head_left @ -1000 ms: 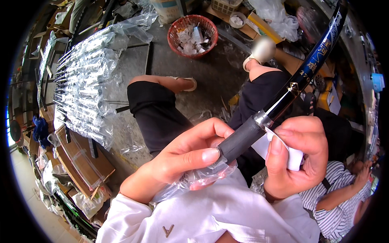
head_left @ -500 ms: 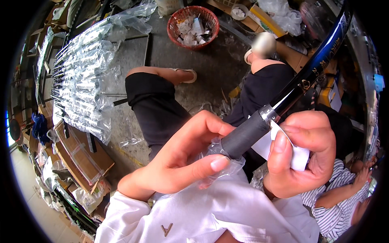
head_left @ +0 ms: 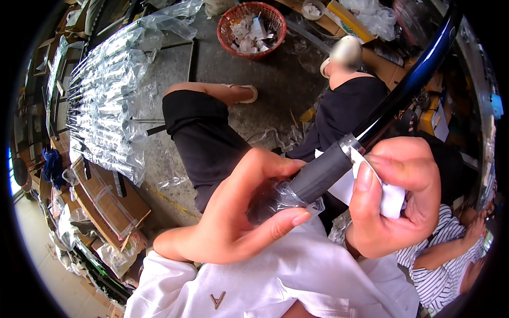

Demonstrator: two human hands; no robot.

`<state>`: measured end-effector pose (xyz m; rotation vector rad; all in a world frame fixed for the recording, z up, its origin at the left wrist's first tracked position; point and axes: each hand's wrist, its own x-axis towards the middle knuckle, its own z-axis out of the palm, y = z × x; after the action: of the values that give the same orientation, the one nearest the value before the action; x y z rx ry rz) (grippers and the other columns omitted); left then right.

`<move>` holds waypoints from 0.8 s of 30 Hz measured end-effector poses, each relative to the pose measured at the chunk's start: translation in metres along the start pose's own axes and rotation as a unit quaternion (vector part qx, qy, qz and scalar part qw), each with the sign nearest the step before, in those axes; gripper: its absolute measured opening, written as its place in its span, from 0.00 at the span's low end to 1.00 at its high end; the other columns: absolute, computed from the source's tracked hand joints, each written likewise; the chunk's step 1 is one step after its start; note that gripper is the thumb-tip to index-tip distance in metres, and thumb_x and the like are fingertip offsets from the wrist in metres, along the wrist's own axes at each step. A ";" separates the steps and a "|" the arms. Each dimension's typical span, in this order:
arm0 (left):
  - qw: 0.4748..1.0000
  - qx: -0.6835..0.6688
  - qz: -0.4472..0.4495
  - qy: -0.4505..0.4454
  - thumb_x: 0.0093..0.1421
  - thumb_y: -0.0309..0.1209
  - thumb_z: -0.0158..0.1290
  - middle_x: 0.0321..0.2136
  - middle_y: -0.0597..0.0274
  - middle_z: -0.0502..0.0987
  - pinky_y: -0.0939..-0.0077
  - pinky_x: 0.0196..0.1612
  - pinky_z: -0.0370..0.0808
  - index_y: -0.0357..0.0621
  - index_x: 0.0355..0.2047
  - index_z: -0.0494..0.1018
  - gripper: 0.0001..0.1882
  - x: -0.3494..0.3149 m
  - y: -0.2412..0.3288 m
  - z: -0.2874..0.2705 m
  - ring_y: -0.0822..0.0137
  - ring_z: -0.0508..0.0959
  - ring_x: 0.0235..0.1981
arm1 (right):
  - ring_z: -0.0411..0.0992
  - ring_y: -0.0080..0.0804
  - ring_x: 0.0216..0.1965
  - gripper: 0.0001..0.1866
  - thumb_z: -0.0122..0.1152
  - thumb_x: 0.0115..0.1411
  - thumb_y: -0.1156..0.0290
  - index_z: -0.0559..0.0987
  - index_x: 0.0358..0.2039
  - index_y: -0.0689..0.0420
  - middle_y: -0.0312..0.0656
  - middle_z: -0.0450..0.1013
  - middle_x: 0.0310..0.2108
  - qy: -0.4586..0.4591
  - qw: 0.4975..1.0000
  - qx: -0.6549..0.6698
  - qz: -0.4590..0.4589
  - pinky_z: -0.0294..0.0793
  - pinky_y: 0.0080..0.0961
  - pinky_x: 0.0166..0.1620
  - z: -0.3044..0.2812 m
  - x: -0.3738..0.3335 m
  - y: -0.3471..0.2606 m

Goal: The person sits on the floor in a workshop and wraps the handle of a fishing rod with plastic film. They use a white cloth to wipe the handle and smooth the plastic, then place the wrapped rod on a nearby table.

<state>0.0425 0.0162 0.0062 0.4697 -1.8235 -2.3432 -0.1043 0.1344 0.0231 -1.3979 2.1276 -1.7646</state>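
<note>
A glossy blue-black rod [head_left: 424, 74], like a fishing rod, runs from the upper right down to a dark grey foam handle [head_left: 322, 170] with a silver collar. Around the handle's butt my left hand [head_left: 238, 209] is curled; its index finger touches the foam and its thumb stands off to the near side. Clear plastic film [head_left: 281, 199] bunches between that hand and the butt. Beside the collar my right hand [head_left: 395, 196] pinches a white paper-like piece [head_left: 392, 200] between thumb and fingers, its tip touching the collar. My left hand's other fingers are hidden.
Several plastic-wrapped rods [head_left: 106, 106] lie in a row at the left. A red basket [head_left: 221, 40] of paper scraps stands on the floor ahead. Cardboard boxes [head_left: 119, 199] are at lower left. A person in a striped top [head_left: 440, 275] sits close at right.
The rod has turned about its length, so its printed markings no longer show. My left thumb has come away from the handle. The right hand keeps its pinch, nearly in place.
</note>
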 end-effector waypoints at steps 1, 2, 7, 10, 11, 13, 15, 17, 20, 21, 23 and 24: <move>1.000 0.023 0.017 0.003 0.52 0.26 0.59 0.39 0.54 0.68 0.79 0.41 0.68 0.29 0.46 0.61 0.24 0.000 -0.001 0.000 0.69 0.71 0.40 | 0.64 0.21 0.22 0.08 0.56 0.46 0.85 0.71 0.28 0.65 0.45 0.69 0.25 0.002 1.000 0.001 0.002 0.63 0.14 0.27 0.000 0.000 0.000; 0.999 0.042 0.033 0.011 0.52 0.26 0.60 0.38 0.54 0.68 0.78 0.39 0.69 0.29 0.45 0.62 0.24 0.000 -0.002 0.001 0.69 0.71 0.38 | 0.64 0.21 0.22 0.08 0.56 0.46 0.85 0.71 0.28 0.65 0.45 0.69 0.25 0.003 1.000 0.002 0.005 0.63 0.14 0.27 0.001 0.000 0.000; 0.984 0.167 0.053 0.039 0.47 0.24 0.62 0.33 0.52 0.68 0.77 0.33 0.68 0.30 0.42 0.62 0.25 -0.002 -0.001 0.006 0.67 0.70 0.29 | 0.64 0.21 0.22 0.09 0.57 0.45 0.87 0.72 0.28 0.65 0.46 0.69 0.25 0.006 1.000 -0.018 0.016 0.63 0.13 0.27 0.003 -0.002 -0.004; 0.974 0.221 0.042 0.006 0.49 0.21 0.60 0.35 0.51 0.65 0.80 0.36 0.67 0.30 0.43 0.56 0.27 -0.004 0.002 0.007 0.70 0.69 0.30 | 0.64 0.21 0.22 0.09 0.57 0.44 0.88 0.72 0.28 0.65 0.46 0.69 0.25 0.010 1.000 -0.018 0.023 0.63 0.13 0.27 0.005 -0.002 -0.004; 0.973 0.229 0.034 0.011 0.49 0.21 0.61 0.34 0.52 0.65 0.81 0.36 0.67 0.30 0.43 0.56 0.27 -0.004 0.002 0.008 0.70 0.69 0.30 | 0.64 0.21 0.22 0.09 0.57 0.44 0.88 0.72 0.28 0.66 0.45 0.69 0.25 0.009 0.999 -0.019 0.025 0.63 0.12 0.27 0.006 -0.003 -0.003; 0.973 0.222 0.037 0.047 0.46 0.22 0.62 0.32 0.54 0.66 0.80 0.33 0.68 0.31 0.43 0.60 0.27 -0.003 -0.002 0.010 0.69 0.70 0.29 | 0.63 0.21 0.21 0.08 0.57 0.44 0.86 0.72 0.28 0.66 0.45 0.68 0.25 -0.006 1.000 -0.018 0.014 0.61 0.12 0.26 0.005 -0.002 -0.002; 0.973 0.193 0.059 0.111 0.43 0.26 0.65 0.29 0.55 0.69 0.77 0.27 0.68 0.33 0.41 0.67 0.26 -0.003 -0.011 0.012 0.66 0.70 0.25 | 0.61 0.20 0.19 0.07 0.58 0.45 0.83 0.72 0.27 0.66 0.44 0.67 0.24 -0.042 0.999 0.012 -0.028 0.59 0.11 0.24 -0.002 0.004 0.006; 0.991 0.089 -0.009 0.095 0.47 0.27 0.63 0.31 0.57 0.69 0.78 0.29 0.69 0.32 0.43 0.65 0.25 -0.002 -0.009 0.011 0.70 0.71 0.27 | 0.58 0.18 0.18 0.06 0.56 0.48 0.79 0.70 0.27 0.66 0.44 0.64 0.24 -0.033 0.997 0.071 -0.022 0.57 0.11 0.21 -0.009 0.002 0.009; 0.984 -0.126 -0.124 0.028 0.55 0.27 0.57 0.37 0.61 0.69 0.83 0.36 0.68 0.32 0.47 0.63 0.22 0.002 0.003 0.004 0.75 0.70 0.36 | 0.54 0.15 0.16 0.07 0.54 0.50 0.76 0.67 0.27 0.65 0.44 0.61 0.24 -0.004 0.993 0.119 0.010 0.53 0.09 0.17 -0.017 -0.001 0.010; 0.973 -0.186 -0.138 0.009 0.55 0.27 0.57 0.38 0.61 0.69 0.83 0.38 0.68 0.32 0.47 0.63 0.22 0.003 0.003 0.001 0.75 0.70 0.38 | 0.53 0.15 0.16 0.07 0.53 0.50 0.76 0.67 0.28 0.65 0.44 0.61 0.25 0.003 0.992 0.126 0.022 0.53 0.08 0.16 -0.019 -0.003 0.010; 0.966 -0.219 -0.134 -0.022 0.55 0.27 0.57 0.40 0.60 0.68 0.82 0.42 0.67 0.33 0.47 0.61 0.23 0.006 0.004 -0.004 0.76 0.69 0.40 | 0.55 0.16 0.17 0.07 0.53 0.49 0.78 0.67 0.28 0.65 0.46 0.62 0.26 0.016 0.987 0.157 0.037 0.55 0.09 0.17 -0.016 -0.007 0.011; 0.962 -0.236 -0.131 -0.036 0.55 0.26 0.57 0.41 0.60 0.68 0.81 0.44 0.66 0.33 0.47 0.61 0.23 0.007 0.004 -0.007 0.76 0.68 0.42 | 0.57 0.17 0.17 0.07 0.54 0.47 0.80 0.68 0.29 0.65 0.46 0.64 0.26 0.027 0.983 0.174 0.048 0.57 0.09 0.18 -0.014 -0.009 0.012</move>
<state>0.0379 0.0066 0.0075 0.5918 -1.2138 -2.8847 -0.1142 0.1502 0.0142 -1.1523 1.7594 -2.0312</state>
